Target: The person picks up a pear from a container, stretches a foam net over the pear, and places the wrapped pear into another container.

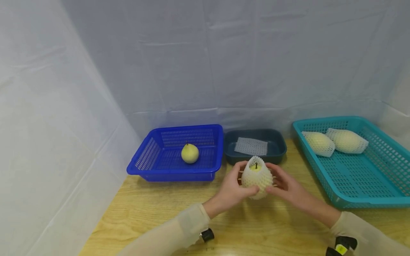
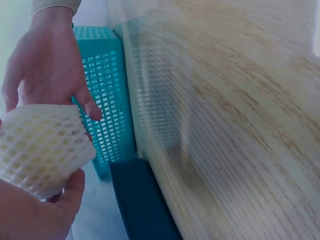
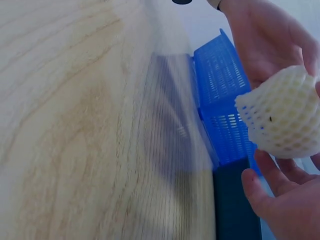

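We've got a light wood-grain tabletop [image 1: 160, 197] running under and to both sides of our fingers; wrist views show faint basket reflections in it. Creased pale back sheet [image 1: 205, 71] stands beyond the fingers, side sheet [image 1: 54, 124] well off to their left. Left hand [image 1: 231, 190] and right hand [image 1: 291, 190] both grip one foam-sleeved pear [image 1: 257, 179]: thumbs on the near side, other fingers curled round the sides. It's between our two sets of fingers, held above the wood, stem up in the net's opening. Just beyond the fingertips: dark plastic tray [image 1: 277, 142] with a flat foam net [image 1: 251, 146] inside. Beyond and left of the fingers: blue perforated basket [image 1: 179, 172] holding a bare pear [image 1: 190, 153]. Right of the fingers: teal perforated basket [image 1: 358, 177], two netted pears [image 1: 347, 141] at its far end.
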`<state>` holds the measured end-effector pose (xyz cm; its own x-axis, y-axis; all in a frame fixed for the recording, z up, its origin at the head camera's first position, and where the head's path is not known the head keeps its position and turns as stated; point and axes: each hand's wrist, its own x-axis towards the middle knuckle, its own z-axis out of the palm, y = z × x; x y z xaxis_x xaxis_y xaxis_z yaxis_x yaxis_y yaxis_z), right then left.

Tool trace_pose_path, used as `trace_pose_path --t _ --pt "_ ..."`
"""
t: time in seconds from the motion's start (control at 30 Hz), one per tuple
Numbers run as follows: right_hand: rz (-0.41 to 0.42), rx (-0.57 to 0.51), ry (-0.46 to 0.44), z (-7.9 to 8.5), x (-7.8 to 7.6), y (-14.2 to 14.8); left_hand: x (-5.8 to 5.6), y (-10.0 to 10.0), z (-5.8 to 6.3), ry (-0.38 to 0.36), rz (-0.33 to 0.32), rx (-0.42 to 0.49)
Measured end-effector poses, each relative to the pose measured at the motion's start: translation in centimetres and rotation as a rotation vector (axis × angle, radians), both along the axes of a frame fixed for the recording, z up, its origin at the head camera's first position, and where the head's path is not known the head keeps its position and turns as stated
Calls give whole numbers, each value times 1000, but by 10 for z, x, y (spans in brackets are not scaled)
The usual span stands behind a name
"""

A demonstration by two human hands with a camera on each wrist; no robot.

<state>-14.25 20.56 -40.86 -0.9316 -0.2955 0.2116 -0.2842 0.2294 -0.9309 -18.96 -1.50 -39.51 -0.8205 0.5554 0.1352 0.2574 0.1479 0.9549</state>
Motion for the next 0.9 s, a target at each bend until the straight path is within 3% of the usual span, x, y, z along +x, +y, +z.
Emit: trace_pose_path --t 0.17,0.47,0.67,0.9 --pt "24 27 -17 1 -2 1 0 -2 0 20 -29 8" --pt "174 -77 -46 -5 -6 2 -1 -4 -1 69 -69 26" --pt "117 -76 -42 -6 -6 0 0 -3 -2 96 -54 12" --pt "29 -20 -22 -2 -3 -4 4 -4 4 155 -57 -81"
